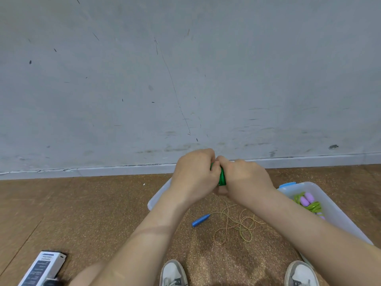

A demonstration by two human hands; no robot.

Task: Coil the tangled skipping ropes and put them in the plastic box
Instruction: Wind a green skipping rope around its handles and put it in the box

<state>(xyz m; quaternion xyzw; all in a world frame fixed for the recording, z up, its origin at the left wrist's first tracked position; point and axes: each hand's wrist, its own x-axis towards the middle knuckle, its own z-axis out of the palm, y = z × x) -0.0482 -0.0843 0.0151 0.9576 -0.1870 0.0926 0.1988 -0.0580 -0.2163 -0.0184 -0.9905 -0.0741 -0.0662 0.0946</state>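
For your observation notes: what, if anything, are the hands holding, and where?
The left hand and right hand grip a green handle-like piece from opposite sides; only its middle shows.

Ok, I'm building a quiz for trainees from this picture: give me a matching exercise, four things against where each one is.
Things:
1. dark green rope
2. blue handle
3. purple handles
4. printed carton

Places:
A. in the plastic box
B. on the floor, bottom left
C. gripped between left hand and right hand
D. on the floor between the forearms

Pairs: 1-C, 2-D, 3-A, 4-B.
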